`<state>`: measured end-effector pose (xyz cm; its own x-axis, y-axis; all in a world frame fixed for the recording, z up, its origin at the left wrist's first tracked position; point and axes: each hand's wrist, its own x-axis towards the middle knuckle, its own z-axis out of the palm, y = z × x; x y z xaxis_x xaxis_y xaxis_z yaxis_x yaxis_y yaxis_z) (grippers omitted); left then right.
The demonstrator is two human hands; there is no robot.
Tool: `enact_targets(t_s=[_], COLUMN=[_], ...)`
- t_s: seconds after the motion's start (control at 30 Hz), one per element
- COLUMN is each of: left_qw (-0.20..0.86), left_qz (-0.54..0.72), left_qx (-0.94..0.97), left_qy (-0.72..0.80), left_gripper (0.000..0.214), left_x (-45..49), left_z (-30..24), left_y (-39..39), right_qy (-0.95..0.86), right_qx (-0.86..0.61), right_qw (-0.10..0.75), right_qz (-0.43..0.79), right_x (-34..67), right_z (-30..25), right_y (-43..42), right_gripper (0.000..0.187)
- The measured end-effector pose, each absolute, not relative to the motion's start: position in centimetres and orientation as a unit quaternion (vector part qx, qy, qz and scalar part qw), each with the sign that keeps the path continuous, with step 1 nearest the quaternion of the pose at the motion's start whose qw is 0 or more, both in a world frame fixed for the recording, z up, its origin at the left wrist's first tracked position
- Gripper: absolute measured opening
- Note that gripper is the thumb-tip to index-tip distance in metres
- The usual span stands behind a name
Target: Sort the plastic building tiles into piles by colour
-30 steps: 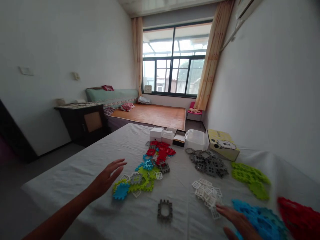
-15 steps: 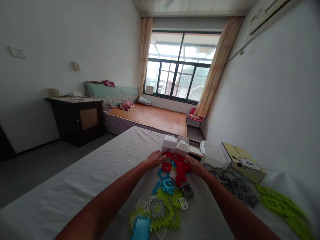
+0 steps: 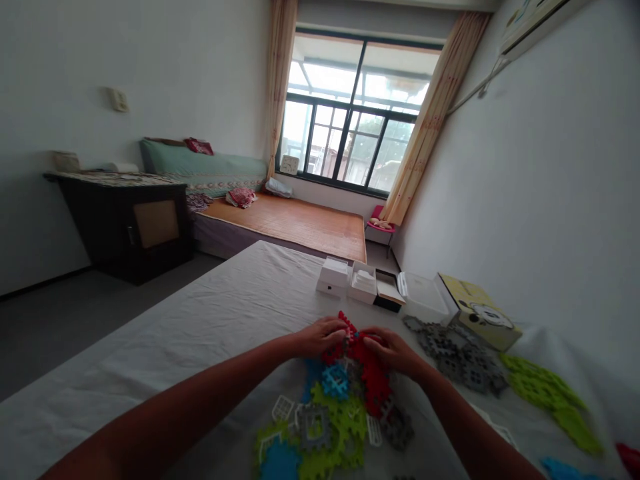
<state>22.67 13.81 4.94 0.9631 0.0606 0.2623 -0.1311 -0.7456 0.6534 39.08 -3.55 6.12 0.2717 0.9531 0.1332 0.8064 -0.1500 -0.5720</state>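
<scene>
On the white-sheeted table lies a pile of interlocking plastic building pieces. My left hand [image 3: 324,337] has its fingers closed over small red toothed pieces [image 3: 345,321] at the far end of the pile. Across from it, my right hand [image 3: 391,348] closes on larger red pieces [image 3: 373,381]; its thumb lies over them. Nearer me are a blue toothed piece [image 3: 336,381], green pieces [image 3: 350,417], a grey square frame [image 3: 314,427] and small white lattice pieces [image 3: 283,407]. My fingers partly hide the red pieces.
Beyond the pile stand a white box [image 3: 333,277], an open box with white contents [image 3: 363,281], a black-edged box [image 3: 389,291], a clear tub [image 3: 425,297] and a yellow box [image 3: 480,310]. Grey pieces [image 3: 465,357] and green pieces [image 3: 545,393] lie to the right.
Both hands have drawn nearer to me and closer together, gathering the red pieces inward from the boxes. The fingers have closed on them. The view has tipped down slightly.
</scene>
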Motion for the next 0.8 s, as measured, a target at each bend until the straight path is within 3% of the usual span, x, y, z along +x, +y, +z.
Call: enact_targets(t_s=[0.17, 0.3, 0.4, 0.47, 0.63, 0.8], left_qw=[0.337, 0.265, 0.227, 0.196, 0.144, 0.124], left_qz=[0.087, 0.037, 0.004, -0.004, 0.059, 0.142], left_qx=[0.938, 0.963, 0.973, 0.979, 0.979, 0.968], left_qy=[0.005, 0.020, 0.046, 0.054, 0.131, 0.164], left_gripper=[0.057, 0.089, 0.105, 0.108, 0.095, 0.082], left_x=[15.8, 8.3, 4.9, 4.8, 9.8, 15.2], left_z=[7.8, 8.4, 7.4, 6.2, 3.8, 3.9], left_y=[11.8, 10.2, 7.5, 5.3, 1.5, 1.1], right_qy=[-0.579, -0.589, -0.615, -0.629, -0.650, -0.543], right_qx=[-0.751, -0.763, -0.752, -0.747, -0.722, -0.745], right_qw=[0.294, 0.203, 0.154, 0.153, 0.214, 0.370], right_qz=[0.120, 0.171, 0.179, 0.152, 0.106, 0.112], right_x=[36.1, 31.7, 28.9, 28.1, 29.7, 33.2], right_z=[9.8, 9.5, 7.7, 6.9, 6.4, 4.8], right_y=[-11.2, -18.2, -21.1, -21.5, -20.3, -19.3], right_gripper=[0.034, 0.025, 0.052, 0.054, 0.025, 0.035])
